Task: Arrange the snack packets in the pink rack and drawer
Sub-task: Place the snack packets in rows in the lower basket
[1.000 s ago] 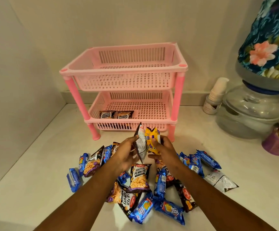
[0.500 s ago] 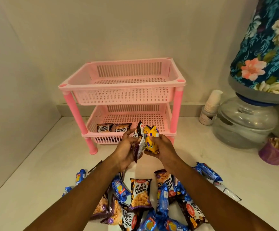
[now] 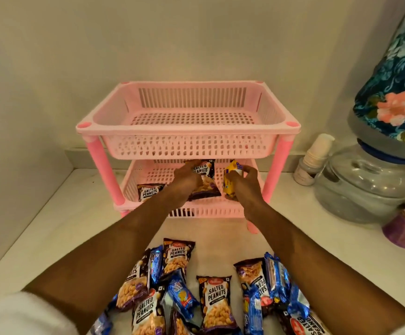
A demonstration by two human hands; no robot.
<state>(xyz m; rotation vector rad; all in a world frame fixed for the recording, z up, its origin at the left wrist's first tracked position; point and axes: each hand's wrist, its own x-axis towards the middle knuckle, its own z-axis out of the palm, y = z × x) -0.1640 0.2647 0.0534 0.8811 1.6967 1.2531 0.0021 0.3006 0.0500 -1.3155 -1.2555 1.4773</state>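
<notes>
A clear water dispenser base [image 3: 363, 182] stands at the right on the white counter [image 3: 51, 233], topped by a bottle under a blue floral cover [image 3: 399, 93]. A stack of paper cups [image 3: 314, 158] sits just beside it against the cream wall [image 3: 172, 37]. A purple cup [image 3: 402, 232] stands near the right edge.

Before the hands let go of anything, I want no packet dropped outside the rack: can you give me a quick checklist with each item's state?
1. Left hand grips the salted peanuts packet: ok.
2. Right hand grips the yellow packet: ok.
3. Both packets are over the lower tray of the pink rack, not past its front rim: ok.
4. Free floor in the lower tray beside the packet already inside: ok.
5. Held packets resting on the tray floor before release: cannot tell, the hands hide their lower edges.
6. Upper tray free for later packets: ok.
</notes>
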